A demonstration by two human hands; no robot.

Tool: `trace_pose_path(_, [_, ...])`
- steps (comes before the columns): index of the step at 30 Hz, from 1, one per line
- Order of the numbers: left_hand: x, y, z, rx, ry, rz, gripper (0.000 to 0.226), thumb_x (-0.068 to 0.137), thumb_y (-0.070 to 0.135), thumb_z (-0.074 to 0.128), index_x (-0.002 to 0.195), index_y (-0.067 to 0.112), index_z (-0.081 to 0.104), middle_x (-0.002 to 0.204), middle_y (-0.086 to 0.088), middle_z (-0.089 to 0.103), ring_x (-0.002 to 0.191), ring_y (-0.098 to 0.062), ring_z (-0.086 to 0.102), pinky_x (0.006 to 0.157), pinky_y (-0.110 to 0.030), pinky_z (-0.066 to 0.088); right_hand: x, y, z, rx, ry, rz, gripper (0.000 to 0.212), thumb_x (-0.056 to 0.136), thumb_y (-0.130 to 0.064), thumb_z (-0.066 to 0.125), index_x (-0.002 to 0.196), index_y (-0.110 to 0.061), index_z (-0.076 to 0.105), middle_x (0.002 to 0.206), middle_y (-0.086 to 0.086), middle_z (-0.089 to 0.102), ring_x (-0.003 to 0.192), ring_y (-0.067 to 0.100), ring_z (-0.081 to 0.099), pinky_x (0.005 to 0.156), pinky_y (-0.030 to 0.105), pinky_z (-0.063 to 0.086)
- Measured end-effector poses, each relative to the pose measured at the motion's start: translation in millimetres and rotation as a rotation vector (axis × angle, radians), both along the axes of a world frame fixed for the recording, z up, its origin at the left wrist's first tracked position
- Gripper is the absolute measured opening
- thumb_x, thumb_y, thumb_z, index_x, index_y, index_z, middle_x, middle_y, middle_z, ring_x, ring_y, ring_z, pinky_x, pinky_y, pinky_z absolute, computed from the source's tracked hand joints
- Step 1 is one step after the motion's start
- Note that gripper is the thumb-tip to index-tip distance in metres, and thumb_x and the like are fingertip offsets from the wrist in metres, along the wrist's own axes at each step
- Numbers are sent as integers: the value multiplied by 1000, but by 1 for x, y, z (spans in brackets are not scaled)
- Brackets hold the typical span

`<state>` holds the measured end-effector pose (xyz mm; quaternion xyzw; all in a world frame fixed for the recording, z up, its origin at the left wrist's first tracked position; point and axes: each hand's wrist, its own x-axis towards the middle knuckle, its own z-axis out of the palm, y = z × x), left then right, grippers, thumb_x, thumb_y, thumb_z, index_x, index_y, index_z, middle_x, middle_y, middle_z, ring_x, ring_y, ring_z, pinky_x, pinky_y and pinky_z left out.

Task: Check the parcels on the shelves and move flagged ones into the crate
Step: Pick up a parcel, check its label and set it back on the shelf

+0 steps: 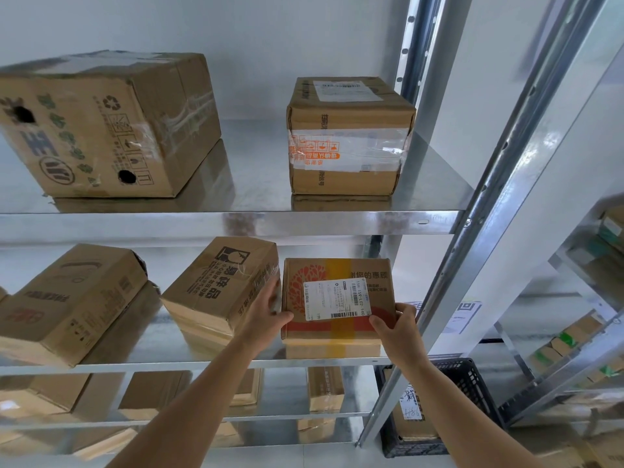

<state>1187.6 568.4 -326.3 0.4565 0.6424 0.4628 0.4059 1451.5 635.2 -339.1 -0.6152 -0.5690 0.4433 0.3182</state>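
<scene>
1. Held parcel (337, 298): brown card, red tree print, yellow tape stripe, white label.
2. Upper right box (349, 136): brown, orange-printed clear tape.
3. Crate (469, 383): black lattice.
4. Shelf (236, 222): shiny silver.

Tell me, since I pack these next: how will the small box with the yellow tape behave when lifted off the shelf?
The small box probably stays stiff: its cardboard edges look square and taped shut. It is likely light for its size, being flat and held at its two sides by the left hand and right hand. The glossy tape may be slightly slippery.
</scene>
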Motion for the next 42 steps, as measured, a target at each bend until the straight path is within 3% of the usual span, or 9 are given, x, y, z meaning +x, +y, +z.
trace_pose_path(2, [1,7,12,3,258,-59,94,89,7,67,152,60,21,157,12,38,153,-23,31,112,-60,46,0,-1,1,3,-10,-3,41,100,-24,65,125,-18,33,118,1,57,105,21,61,96,42,58])
trace_pose_path(6, [6,33,38,-20,782,-128,77,106,27,53,167,29,6,173,11,-2,160,-15,-6,128,-43,4,-2,-4,5,-9,-23,-2,43,101,-24,64,130,-15,34,121,1,58,105,20,60,95,40,58])
trace_pose_path(13, [8,64,52,-117,1009,-278,71,106,29,56,165,17,18,172,-2,22,160,-25,14,128,-47,20,-4,-17,4,-55,-63,-41,50,102,-30,62,142,-12,37,124,2,61,105,21,60,96,42,55])
trace_pose_path(17, [7,66,55,-117,1001,-266,73,104,28,60,165,17,22,168,-1,29,156,-26,21,124,-47,27,-11,-31,-7,-202,-31,-128,53,101,-40,59,138,-8,40,120,9,63,106,27,63,88,42,57])
trace_pose_path(20, [7,65,58,-118,1000,-273,75,103,26,63,165,17,22,168,-2,29,155,-27,22,124,-48,27,-19,-40,-7,-410,158,-160,41,105,-45,52,124,-10,49,89,5,60,80,19,59,69,31,50])
trace_pose_path(25, [2,68,59,-154,904,-289,79,97,25,70,164,19,27,162,-3,31,151,-28,26,124,-50,31,-31,-38,3,-555,575,-104,42,106,-33,54,144,-20,41,142,15,53,139,39,49,117,54,37])
trace_pose_path(31, [0,51,34,-261,764,-302,60,91,23,76,147,23,54,148,-5,39,141,-30,40,118,-53,39,-37,-26,18,-383,383,-17,40,106,-25,54,144,-23,42,133,0,61,120,28,61,100,54,51])
trace_pose_path(36, [-2,37,18,-359,436,-198,95,84,28,84,160,17,29,155,-9,40,132,-30,56,97,-38,58,-42,-19,24,-300,175,35,42,105,-9,53,145,-20,43,136,0,60,128,30,60,103,51,52])
trace_pose_path(42, [5,26,10,-372,199,-239,51,89,25,79,136,18,58,123,2,70,115,-19,67,104,-44,56,-33,-7,25,-315,217,28,38,105,-3,48,137,-25,50,125,5,67,111,28,66,102,51,54])
